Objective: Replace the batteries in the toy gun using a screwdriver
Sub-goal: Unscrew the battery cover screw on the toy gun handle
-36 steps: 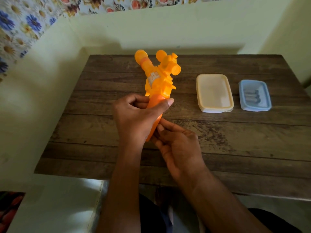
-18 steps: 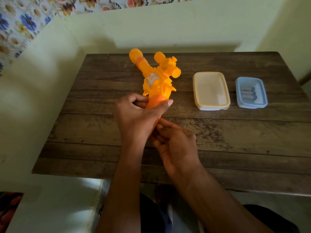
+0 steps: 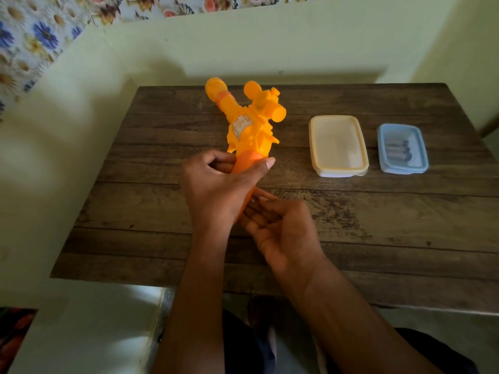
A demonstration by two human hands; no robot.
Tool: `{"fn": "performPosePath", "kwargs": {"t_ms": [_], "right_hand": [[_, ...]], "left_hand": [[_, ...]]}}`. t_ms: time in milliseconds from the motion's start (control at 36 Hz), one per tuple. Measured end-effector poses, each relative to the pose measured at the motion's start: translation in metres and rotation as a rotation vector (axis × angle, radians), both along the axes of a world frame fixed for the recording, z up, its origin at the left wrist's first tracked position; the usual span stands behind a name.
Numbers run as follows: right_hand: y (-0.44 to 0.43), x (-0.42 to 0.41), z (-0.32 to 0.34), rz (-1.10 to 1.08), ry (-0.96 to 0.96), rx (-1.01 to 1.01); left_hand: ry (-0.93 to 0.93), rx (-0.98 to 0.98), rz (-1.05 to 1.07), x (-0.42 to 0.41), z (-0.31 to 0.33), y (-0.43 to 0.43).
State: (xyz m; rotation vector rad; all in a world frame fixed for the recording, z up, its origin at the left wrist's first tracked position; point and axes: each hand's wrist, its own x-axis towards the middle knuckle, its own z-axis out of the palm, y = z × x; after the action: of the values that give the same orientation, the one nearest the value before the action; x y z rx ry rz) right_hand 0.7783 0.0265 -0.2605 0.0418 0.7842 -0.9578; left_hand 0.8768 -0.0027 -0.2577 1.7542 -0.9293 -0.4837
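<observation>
An orange-yellow toy gun (image 3: 253, 125) is held above the wooden table (image 3: 405, 225), barrel pointing away from me. My left hand (image 3: 216, 190) is wrapped around its orange grip, thumb across the top. Just below it, my right hand (image 3: 283, 233) lies palm up, its fingertips against the lower end of the grip, which is hidden behind the left hand. A small blue container (image 3: 381, 147) at the right holds batteries (image 3: 399, 151). No screwdriver is visible.
A cream lidded container (image 3: 339, 145) sits right of the gun, beside the blue one. Pale green walls close in the table at the back and left. The table's near edge is just above my lap.
My right hand has turned more palm up and its fingers have loosened at the grip's lower end. The gun and my left hand stay nearly still.
</observation>
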Motion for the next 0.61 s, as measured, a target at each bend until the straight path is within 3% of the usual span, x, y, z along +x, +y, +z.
{"fn": "performPosePath", "kwargs": {"t_ms": [83,278,333,500,611], "right_hand": [[-0.002,-0.002,-0.001,0.006,0.013,-0.033],[-0.007,-0.003,-0.005,0.037,0.275,-0.134],[-0.009,-0.005,-0.006,0.039,0.424,-0.236],[-0.018,-0.014,-0.018,0.169,1.148,-0.729],[-0.022,-0.016,-0.020,0.357,1.357,-0.862]], "left_hand": [[0.033,-0.003,0.010,-0.001,0.001,0.001],[0.181,-0.096,0.056,0.007,0.005,0.012],[0.232,-0.130,0.057,0.011,0.004,0.019],[0.276,-0.108,0.084,0.037,-0.012,0.034],[0.363,-0.031,0.122,0.060,-0.020,0.039]]}}
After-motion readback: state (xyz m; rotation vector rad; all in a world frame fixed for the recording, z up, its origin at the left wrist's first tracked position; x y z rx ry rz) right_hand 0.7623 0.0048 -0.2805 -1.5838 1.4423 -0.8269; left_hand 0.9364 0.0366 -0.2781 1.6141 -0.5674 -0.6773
